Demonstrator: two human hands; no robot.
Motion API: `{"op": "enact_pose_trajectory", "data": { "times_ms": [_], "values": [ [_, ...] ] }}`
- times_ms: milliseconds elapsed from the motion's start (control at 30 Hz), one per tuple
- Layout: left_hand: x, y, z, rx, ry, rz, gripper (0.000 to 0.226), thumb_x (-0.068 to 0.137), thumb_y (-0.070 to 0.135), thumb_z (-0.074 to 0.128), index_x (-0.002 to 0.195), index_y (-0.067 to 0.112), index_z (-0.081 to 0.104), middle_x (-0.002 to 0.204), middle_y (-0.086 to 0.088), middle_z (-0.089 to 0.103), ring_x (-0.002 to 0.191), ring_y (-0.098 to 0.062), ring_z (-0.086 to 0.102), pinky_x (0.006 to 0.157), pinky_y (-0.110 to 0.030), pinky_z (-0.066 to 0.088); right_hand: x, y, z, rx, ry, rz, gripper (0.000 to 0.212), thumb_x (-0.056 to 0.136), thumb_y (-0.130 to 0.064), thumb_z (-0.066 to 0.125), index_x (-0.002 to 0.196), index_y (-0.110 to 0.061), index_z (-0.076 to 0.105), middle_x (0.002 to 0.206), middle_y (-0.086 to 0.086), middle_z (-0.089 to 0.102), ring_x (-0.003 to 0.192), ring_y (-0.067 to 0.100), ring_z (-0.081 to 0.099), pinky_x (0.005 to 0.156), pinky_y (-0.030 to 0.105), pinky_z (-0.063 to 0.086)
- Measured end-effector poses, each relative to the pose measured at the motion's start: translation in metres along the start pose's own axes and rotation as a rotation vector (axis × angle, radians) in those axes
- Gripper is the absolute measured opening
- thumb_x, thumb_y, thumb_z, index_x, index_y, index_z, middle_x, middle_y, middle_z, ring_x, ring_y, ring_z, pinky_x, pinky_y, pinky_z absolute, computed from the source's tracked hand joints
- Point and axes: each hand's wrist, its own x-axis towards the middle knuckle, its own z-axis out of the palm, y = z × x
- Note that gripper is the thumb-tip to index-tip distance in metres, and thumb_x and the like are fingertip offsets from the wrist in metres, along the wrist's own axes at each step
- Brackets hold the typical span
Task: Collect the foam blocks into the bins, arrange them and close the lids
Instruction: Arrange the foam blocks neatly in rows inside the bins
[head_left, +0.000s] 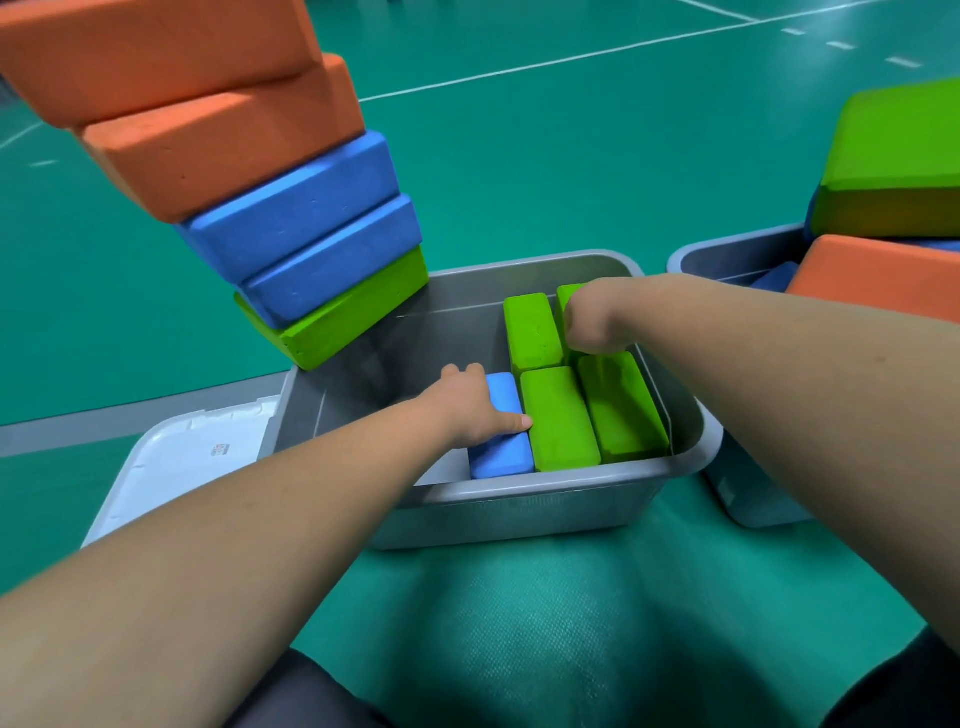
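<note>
A grey bin (519, 499) stands in front of me with several green foam blocks (558, 415) on edge along its right side. My left hand (470, 402) grips a blue block (501, 452) standing beside them, thumb on its right face, fingers over its far side. My right hand (592, 322) reaches down between the far green blocks; its fingers are hidden, curled round the far-right green block (566, 296). A leaning stack of orange, blue and green blocks (270, 208) rises left of the bin.
A white lid (182, 467) lies on the green floor left of the bin. A second grey bin (737, 254) at the right holds orange (878, 270), green (893, 166) and blue blocks piled above its rim. My knees are at the bottom edge.
</note>
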Motion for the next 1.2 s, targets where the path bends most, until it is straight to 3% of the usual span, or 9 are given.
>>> {"op": "enact_pose_trajectory", "data": {
  "times_ms": [133,300,500,567,667,800,967,1100,1200],
  "values": [
    [0.003,-0.009,-0.001,0.026,-0.001,0.088,0.099,0.084,0.075,0.065,0.156,0.015,0.033,0.149,-0.014,0.038,0.121,-0.035,0.056,0.092,-0.041,0.047,-0.003,-0.005,-0.005,0.035,0.018,-0.003,0.025,0.094,-0.022,0.046,0.071,-0.017,0.053,0.075,0.007,0.055,0.084,0.033,0.056,0.078,0.036,0.047],
    [0.002,-0.018,-0.005,0.026,0.021,0.145,0.084,0.093,0.061,0.063,0.156,0.013,0.033,0.151,-0.013,0.043,0.127,-0.033,0.054,0.101,-0.040,0.046,-0.007,-0.016,-0.013,0.084,0.072,-0.044,0.024,0.096,-0.024,0.046,0.095,-0.013,0.067,0.098,0.013,0.065,0.092,0.034,0.059,0.083,0.036,0.051],
    [-0.010,-0.020,-0.035,0.079,0.101,0.163,0.057,0.096,0.046,0.062,0.142,0.014,0.053,0.142,-0.009,0.048,0.120,-0.030,0.058,0.102,-0.042,0.050,-0.006,-0.032,-0.030,0.213,0.194,-0.118,0.031,0.097,-0.023,0.048,0.112,-0.014,0.075,0.114,0.012,0.073,0.104,0.033,0.065,0.088,0.033,0.052],
    [-0.017,-0.021,-0.059,0.108,0.192,0.204,0.045,0.097,0.039,0.060,0.137,0.017,0.062,0.139,-0.007,0.054,0.124,-0.027,0.058,0.105,-0.040,0.048,-0.007,-0.038,-0.043,0.271,0.264,-0.142,0.032,0.099,-0.026,0.051,0.117,-0.016,0.075,0.121,0.011,0.072,0.112,0.032,0.064,0.089,0.032,0.049],
    [-0.033,-0.027,-0.099,0.106,0.417,0.223,0.029,0.096,0.032,0.056,0.117,0.020,0.074,0.122,-0.007,0.067,0.116,-0.028,0.063,0.097,-0.040,0.052,-0.006,-0.046,-0.074,0.376,0.382,-0.172,0.030,0.099,-0.028,0.054,0.116,-0.017,0.076,0.120,0.011,0.073,0.117,0.030,0.063,0.092,0.031,0.048],
    [-0.059,-0.031,-0.143,0.047,0.672,0.289,0.024,0.095,0.027,0.054,0.108,0.026,0.073,0.110,0.000,0.068,0.106,-0.026,0.064,0.091,-0.043,0.052,-0.009,-0.051,-0.113,0.543,0.562,-0.148,0.031,0.097,-0.028,0.053,0.114,-0.019,0.077,0.108,0.009,0.077,0.108,0.028,0.068,0.086,0.030,0.049],
    [-0.084,-0.031,-0.187,-0.008,1.052,0.494,0.022,0.087,0.009,0.061,0.107,0.012,0.069,0.107,-0.008,0.062,0.102,-0.030,0.059,0.089,-0.045,0.047,-0.010,-0.067,-0.146,0.724,0.718,-0.160,0.031,0.092,-0.025,0.053,0.113,-0.023,0.076,0.107,0.002,0.077,0.105,0.023,0.069,0.091,0.030,0.052],
    [-0.093,-0.034,-0.222,0.144,1.277,0.453,0.027,0.081,0.007,0.062,0.106,0.013,0.069,0.110,-0.010,0.058,0.098,-0.034,0.052,0.083,-0.047,0.044,-0.013,-0.086,-0.162,0.814,0.792,-0.224,0.035,0.091,-0.023,0.058,0.124,-0.021,0.071,0.126,0.003,0.069,0.118,0.021,0.062,0.100,0.030,0.045],
    [-0.092,-0.034,-0.246,0.155,1.334,0.257,0.044,0.076,0.014,0.067,0.120,0.016,0.062,0.126,-0.007,0.055,0.113,-0.034,0.050,0.090,-0.047,0.043,-0.017,-0.099,-0.169,0.857,0.796,-0.256,0.042,0.092,-0.026,0.060,0.133,-0.019,0.064,0.136,0.010,0.057,0.122,0.022,0.058,0.106,0.030,0.041]
  ]
}}
